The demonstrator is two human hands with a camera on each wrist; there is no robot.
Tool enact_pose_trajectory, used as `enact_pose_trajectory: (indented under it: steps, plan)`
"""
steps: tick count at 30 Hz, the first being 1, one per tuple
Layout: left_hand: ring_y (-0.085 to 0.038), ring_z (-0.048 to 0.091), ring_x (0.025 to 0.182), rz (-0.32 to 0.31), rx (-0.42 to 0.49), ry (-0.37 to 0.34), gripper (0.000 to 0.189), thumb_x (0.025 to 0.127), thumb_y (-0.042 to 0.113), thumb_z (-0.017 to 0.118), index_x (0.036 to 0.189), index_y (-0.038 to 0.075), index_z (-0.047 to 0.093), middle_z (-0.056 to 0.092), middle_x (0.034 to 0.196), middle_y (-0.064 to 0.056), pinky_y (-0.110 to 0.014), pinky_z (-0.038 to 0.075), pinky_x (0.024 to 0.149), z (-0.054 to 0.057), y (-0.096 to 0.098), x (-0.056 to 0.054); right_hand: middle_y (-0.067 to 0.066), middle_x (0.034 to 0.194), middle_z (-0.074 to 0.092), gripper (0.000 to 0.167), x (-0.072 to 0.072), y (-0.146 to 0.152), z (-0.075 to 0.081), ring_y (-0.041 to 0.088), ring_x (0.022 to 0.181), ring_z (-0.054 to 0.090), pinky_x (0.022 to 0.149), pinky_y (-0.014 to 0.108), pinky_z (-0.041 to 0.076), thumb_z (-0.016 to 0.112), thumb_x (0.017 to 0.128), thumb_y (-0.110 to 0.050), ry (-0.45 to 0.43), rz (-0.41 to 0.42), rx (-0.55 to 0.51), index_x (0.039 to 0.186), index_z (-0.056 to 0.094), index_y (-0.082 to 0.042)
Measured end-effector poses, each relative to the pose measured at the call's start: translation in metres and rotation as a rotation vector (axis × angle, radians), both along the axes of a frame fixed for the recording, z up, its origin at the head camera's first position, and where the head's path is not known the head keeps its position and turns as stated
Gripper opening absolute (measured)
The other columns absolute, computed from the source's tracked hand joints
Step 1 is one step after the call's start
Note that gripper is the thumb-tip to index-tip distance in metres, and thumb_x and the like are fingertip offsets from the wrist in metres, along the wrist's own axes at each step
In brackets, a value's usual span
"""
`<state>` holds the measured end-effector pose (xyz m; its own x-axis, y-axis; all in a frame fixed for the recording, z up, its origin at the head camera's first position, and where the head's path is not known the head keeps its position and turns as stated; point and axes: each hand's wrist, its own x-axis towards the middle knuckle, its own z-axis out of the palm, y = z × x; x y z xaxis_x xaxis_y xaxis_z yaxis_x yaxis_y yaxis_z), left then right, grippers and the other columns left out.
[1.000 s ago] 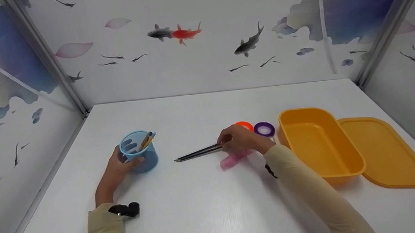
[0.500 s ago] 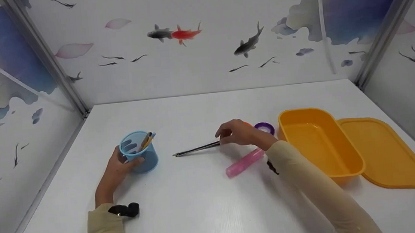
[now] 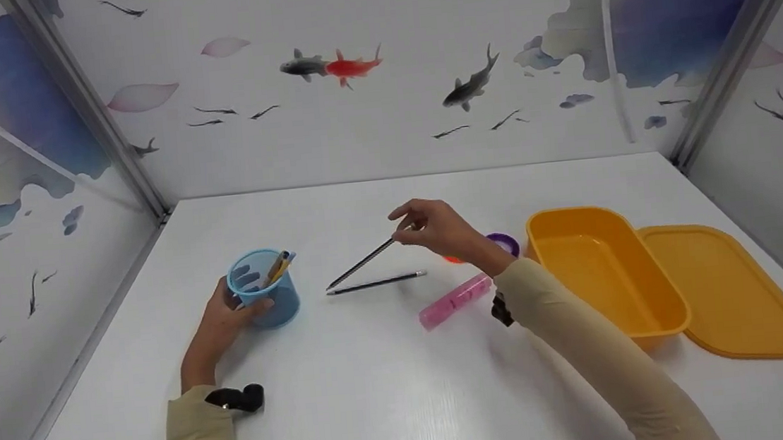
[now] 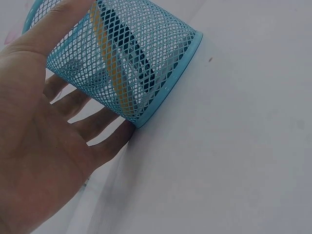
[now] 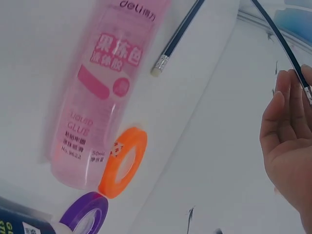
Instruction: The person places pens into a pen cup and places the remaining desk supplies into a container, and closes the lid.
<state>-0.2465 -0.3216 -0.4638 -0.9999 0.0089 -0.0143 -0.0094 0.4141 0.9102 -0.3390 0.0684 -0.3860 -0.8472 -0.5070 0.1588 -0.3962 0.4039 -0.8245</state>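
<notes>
My left hand holds a light blue mesh pen holder upright at the left of the table, thumb on the near side. Several pens or pencils lean inside it, one of them yellow. In the head view, my right hand pinches a dark pencil near its upper end. That pencil slants down to the left, its lower end close to the tabletop. A second dark pencil with a pale eraser lies below it. Nearer me is a pink liquid glue bottle.
An orange tape roll and a purple tape roll sit behind the glue bottle. A dark-labelled tube shows at the right wrist view's corner. To the right, a yellow box stands beside its flat lid.
My right hand has risen and moved back, lifting one pencil's end away from the other, which now lies separate. The glue bottle has shifted slightly. My left hand stays on the pen holder.
</notes>
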Motion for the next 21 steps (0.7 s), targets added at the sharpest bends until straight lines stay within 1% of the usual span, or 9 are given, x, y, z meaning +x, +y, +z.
enact_pose_trajectory:
  steps: [3, 7, 9, 13, 16, 18, 21]
  plan:
    - [-0.042, 0.016, 0.155, -0.005, 0.003, 0.011, 0.097, 0.089, 0.036, 0.075, 0.159, 0.009, 0.013, 0.024, 0.165, -0.018, -0.060, 0.020, 0.124, -0.001, 0.000, -0.001, 0.009, 0.104, 0.073, 0.027, 0.001, -0.007, 0.002, 0.016, 0.090, 0.068, 0.077, 0.024, 0.057, 0.072, 0.093, -0.020, -0.019, -0.032, -0.092, 0.118, 0.066, -0.010]
    - [-0.042, 0.017, 0.155, -0.010, 0.000, 0.028, 0.096, 0.090, 0.034, 0.075, 0.159, 0.007, 0.014, 0.025, 0.164, -0.019, -0.059, 0.020, 0.125, -0.001, 0.000, -0.001, 0.014, 0.098, 0.073, 0.023, 0.003, -0.019, 0.003, 0.014, 0.083, 0.069, 0.066, 0.024, 0.055, 0.073, 0.092, -0.021, -0.014, -0.075, -0.198, 0.108, 0.064, -0.008]
    - [-0.042, 0.016, 0.155, -0.006, -0.010, 0.026, 0.096, 0.090, 0.035, 0.075, 0.159, 0.007, 0.014, 0.024, 0.165, -0.018, -0.059, 0.020, 0.125, -0.001, 0.000, -0.002, 0.015, 0.097, 0.074, 0.024, 0.004, -0.026, 0.004, 0.015, 0.081, 0.070, 0.063, 0.022, 0.056, 0.074, 0.092, -0.021, -0.008, -0.097, -0.239, 0.107, 0.062, -0.006]
    - [-0.042, 0.016, 0.155, -0.002, -0.029, 0.010, 0.098, 0.090, 0.038, 0.074, 0.159, 0.008, 0.012, 0.022, 0.166, -0.018, -0.060, 0.020, 0.124, 0.000, 0.000, -0.003, 0.014, 0.098, 0.075, 0.027, 0.007, -0.039, 0.007, 0.017, 0.082, 0.072, 0.062, 0.022, 0.058, 0.074, 0.091, -0.019, 0.006, -0.145, -0.307, 0.112, 0.061, -0.006]
    - [-0.042, 0.015, 0.155, 0.005, -0.034, -0.008, 0.100, 0.090, 0.040, 0.074, 0.160, 0.008, 0.010, 0.021, 0.166, -0.018, -0.061, 0.020, 0.124, 0.001, 0.000, -0.003, 0.011, 0.100, 0.076, 0.029, 0.010, -0.049, 0.011, 0.022, 0.086, 0.074, 0.063, 0.022, 0.059, 0.074, 0.091, -0.019, 0.013, -0.180, -0.355, 0.114, 0.061, -0.007]
    - [-0.042, 0.014, 0.155, 0.010, -0.035, -0.017, 0.101, 0.089, 0.040, 0.074, 0.160, 0.009, 0.009, 0.020, 0.167, -0.018, -0.061, 0.019, 0.124, 0.001, 0.000, -0.002, 0.011, 0.101, 0.076, 0.030, 0.012, -0.055, 0.013, 0.026, 0.090, 0.075, 0.064, 0.023, 0.059, 0.074, 0.091, -0.019, 0.015, -0.195, -0.387, 0.116, 0.061, -0.007]
    - [-0.042, 0.014, 0.155, 0.014, -0.039, -0.028, 0.102, 0.089, 0.041, 0.074, 0.160, 0.010, 0.008, 0.019, 0.167, -0.017, -0.062, 0.019, 0.124, 0.002, 0.001, -0.001, 0.012, 0.103, 0.077, 0.030, 0.014, -0.063, 0.015, 0.027, 0.092, 0.075, 0.064, 0.023, 0.059, 0.073, 0.092, -0.019, 0.021, -0.216, -0.423, 0.117, 0.061, -0.007]
